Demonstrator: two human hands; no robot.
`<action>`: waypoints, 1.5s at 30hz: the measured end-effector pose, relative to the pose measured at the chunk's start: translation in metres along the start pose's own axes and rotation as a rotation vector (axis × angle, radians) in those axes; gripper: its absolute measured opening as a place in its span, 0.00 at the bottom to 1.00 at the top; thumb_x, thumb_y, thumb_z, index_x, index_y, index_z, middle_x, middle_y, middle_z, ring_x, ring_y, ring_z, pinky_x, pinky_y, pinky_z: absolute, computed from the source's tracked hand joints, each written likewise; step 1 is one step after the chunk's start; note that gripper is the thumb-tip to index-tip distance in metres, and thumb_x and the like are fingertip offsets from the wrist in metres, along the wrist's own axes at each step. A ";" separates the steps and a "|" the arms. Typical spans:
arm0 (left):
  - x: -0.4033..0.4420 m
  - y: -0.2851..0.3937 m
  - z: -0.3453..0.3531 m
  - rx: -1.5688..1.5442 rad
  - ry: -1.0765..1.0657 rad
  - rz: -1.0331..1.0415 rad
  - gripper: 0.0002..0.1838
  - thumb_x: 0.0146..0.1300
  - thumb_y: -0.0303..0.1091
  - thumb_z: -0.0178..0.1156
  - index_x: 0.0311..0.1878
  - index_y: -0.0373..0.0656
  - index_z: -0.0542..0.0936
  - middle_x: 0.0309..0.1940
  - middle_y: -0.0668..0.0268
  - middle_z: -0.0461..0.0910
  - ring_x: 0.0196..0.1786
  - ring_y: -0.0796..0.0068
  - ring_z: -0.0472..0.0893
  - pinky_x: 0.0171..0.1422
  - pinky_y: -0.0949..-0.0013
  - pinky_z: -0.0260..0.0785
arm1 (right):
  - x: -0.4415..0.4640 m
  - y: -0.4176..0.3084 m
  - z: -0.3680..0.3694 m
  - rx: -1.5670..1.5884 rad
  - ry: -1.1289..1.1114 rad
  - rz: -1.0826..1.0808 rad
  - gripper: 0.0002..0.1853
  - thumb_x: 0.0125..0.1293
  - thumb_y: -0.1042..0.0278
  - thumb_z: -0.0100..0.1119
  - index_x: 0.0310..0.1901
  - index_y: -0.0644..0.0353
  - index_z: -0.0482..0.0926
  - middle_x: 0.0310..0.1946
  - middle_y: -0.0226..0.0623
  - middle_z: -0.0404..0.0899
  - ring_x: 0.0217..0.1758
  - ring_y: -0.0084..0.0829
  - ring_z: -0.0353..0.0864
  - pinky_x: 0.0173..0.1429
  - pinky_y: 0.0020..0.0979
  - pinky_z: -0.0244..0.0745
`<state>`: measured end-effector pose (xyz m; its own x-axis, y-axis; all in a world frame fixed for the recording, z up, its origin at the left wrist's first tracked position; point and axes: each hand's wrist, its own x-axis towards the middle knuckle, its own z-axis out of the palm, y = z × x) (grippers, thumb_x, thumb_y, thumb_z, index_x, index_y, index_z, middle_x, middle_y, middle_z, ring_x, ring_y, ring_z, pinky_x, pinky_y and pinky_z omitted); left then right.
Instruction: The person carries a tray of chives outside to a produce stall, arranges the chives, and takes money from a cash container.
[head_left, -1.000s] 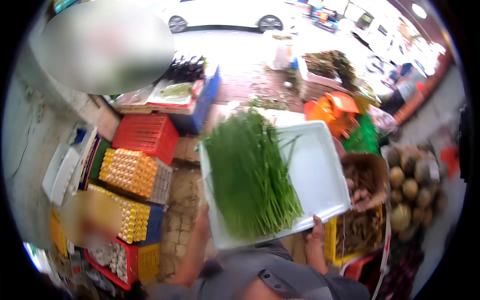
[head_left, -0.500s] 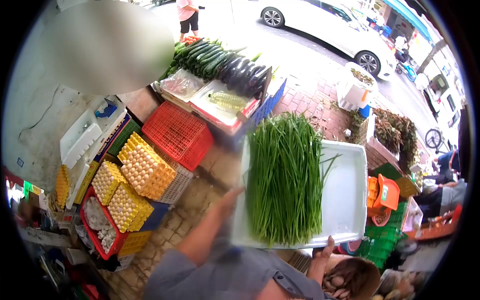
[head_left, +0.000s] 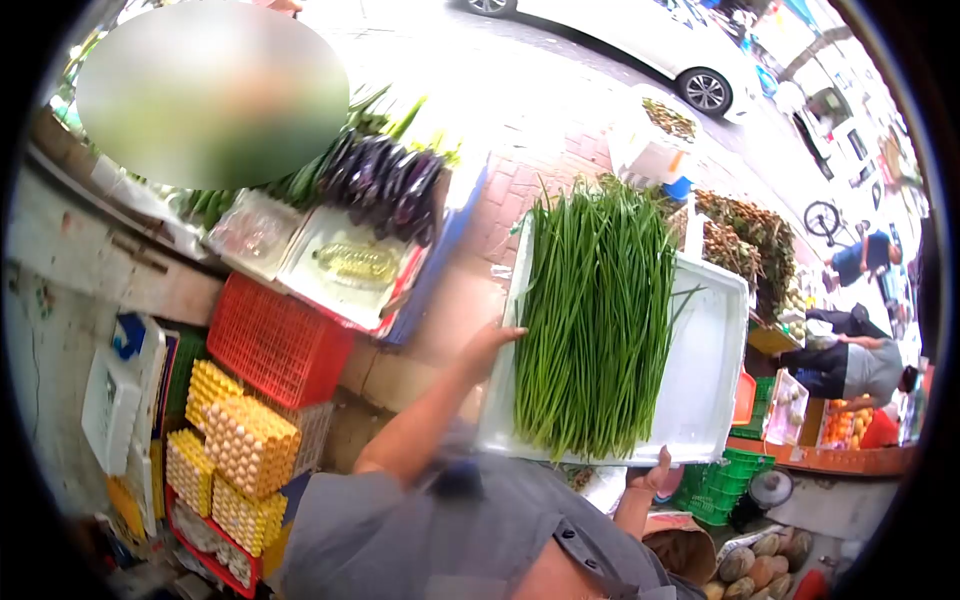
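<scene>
A shallow white tray (head_left: 708, 330) is held out in front of my body, tilted in view. Long green chives (head_left: 597, 325) lie in a thick bundle over its left and middle part, leaving the right part bare. My left hand (head_left: 493, 345) grips the tray's left edge, fingers closed on the rim and partly hidden. At the near edge, my right hand (head_left: 652, 474) supports the tray with its thumb up on the rim; the other fingers are underneath, out of sight.
Eggplants (head_left: 385, 185) and a tray with a bottle gourd-like packet (head_left: 358, 262) stand at upper left. A red crate (head_left: 275, 340) and stacked egg trays (head_left: 250, 440) are at left. Green baskets (head_left: 722, 485) stand at right. A person (head_left: 870, 365) bends beyond them; a white car (head_left: 630, 35) is behind.
My view has turned to the right, so the crates and eggs sit further left and lower. The tray, still in both hands, has moved with me past the vegetable stand.
</scene>
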<state>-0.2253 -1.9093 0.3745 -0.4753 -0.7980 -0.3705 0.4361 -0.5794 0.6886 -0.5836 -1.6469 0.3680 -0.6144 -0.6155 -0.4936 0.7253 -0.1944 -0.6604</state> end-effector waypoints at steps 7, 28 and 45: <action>0.181 0.063 0.019 0.032 -0.062 -0.149 0.22 0.62 0.37 0.63 0.57 0.37 0.77 0.45 0.63 0.81 0.46 0.71 0.80 0.51 0.67 0.74 | 0.157 -0.007 0.066 0.105 0.050 0.056 0.29 0.61 0.62 0.59 0.63 0.61 0.69 0.58 0.43 0.76 0.59 0.45 0.76 0.65 0.48 0.72; 0.645 0.242 0.027 -0.366 0.041 0.162 0.27 0.59 0.39 0.58 0.60 0.34 0.74 0.50 0.52 0.82 0.49 0.55 0.83 0.55 0.53 0.80 | 0.705 0.027 0.469 0.077 -0.234 -0.088 0.31 0.65 0.58 0.65 0.65 0.63 0.68 0.60 0.40 0.75 0.62 0.43 0.74 0.69 0.46 0.67; 1.099 0.421 0.000 -0.473 0.228 0.348 0.22 0.57 0.33 0.59 0.54 0.33 0.78 0.43 0.55 0.85 0.41 0.59 0.86 0.50 0.57 0.83 | 1.180 0.091 0.773 -0.251 -0.296 0.219 0.26 0.68 0.65 0.58 0.65 0.63 0.67 0.59 0.46 0.76 0.61 0.48 0.75 0.69 0.51 0.68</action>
<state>-0.5643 -3.0305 0.2570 -0.0928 -0.9381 -0.3338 0.8514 -0.2486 0.4619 -1.0024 -2.9812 0.1625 -0.3127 -0.8209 -0.4778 0.7083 0.1336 -0.6931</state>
